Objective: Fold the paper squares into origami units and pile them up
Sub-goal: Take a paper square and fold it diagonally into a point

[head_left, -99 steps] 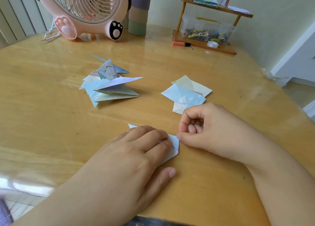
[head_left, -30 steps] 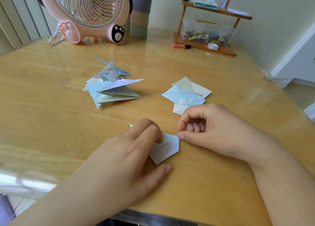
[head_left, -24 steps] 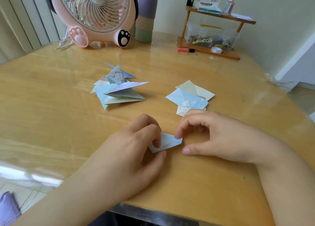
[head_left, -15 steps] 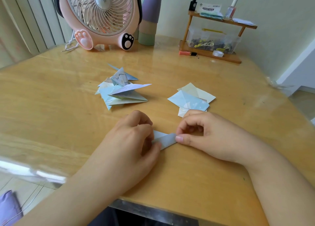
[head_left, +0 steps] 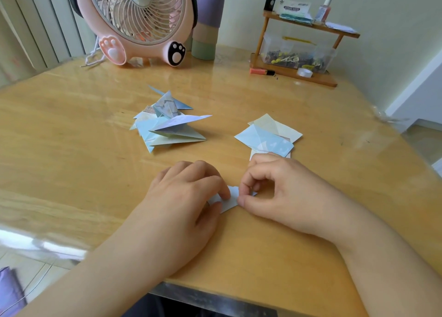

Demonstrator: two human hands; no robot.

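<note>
A small pale blue paper piece (head_left: 230, 200), partly folded, lies on the wooden table (head_left: 71, 149) near its front edge. My left hand (head_left: 184, 197) pinches its left part between thumb and curled fingers. My right hand (head_left: 275, 194) pinches its right end with thumb and forefinger. Most of the paper is hidden under the fingers. A pile of folded origami units (head_left: 167, 125) sits behind my left hand. A small stack of flat paper squares (head_left: 267, 137) lies just behind my right hand.
A pink fan (head_left: 141, 22) and a purple and green bottle (head_left: 207, 22) stand at the table's back. A wooden shelf (head_left: 301, 41) with a clear box of clips stands at the back right, an orange marker (head_left: 262, 71) in front of it.
The flat paper has been folded over into a narrower piece. My left fingers moved from pressing on it to pinching it, and both hands closed in on it. The camera tilted up a little.
</note>
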